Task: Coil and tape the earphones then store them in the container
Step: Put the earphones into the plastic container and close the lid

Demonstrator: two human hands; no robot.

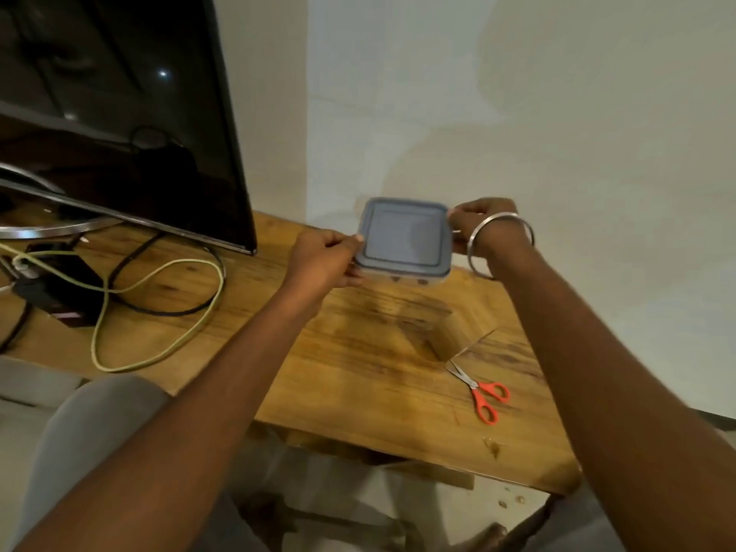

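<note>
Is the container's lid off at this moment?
No, the grey lid sits flat on the container, which the left hand and right hand grip at opposite sides.

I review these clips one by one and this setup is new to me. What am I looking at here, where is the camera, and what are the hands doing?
There is no machine: a person wears a camera on the head, looking down past both arms. The left hand and right hand grip opposite sides of a container with its grey lid on, at the far edge of a wooden table. On the table lie a roll of tape and red-handled scissors. To the left are a dark screen and loose cables. No earphones are visible.
</note>
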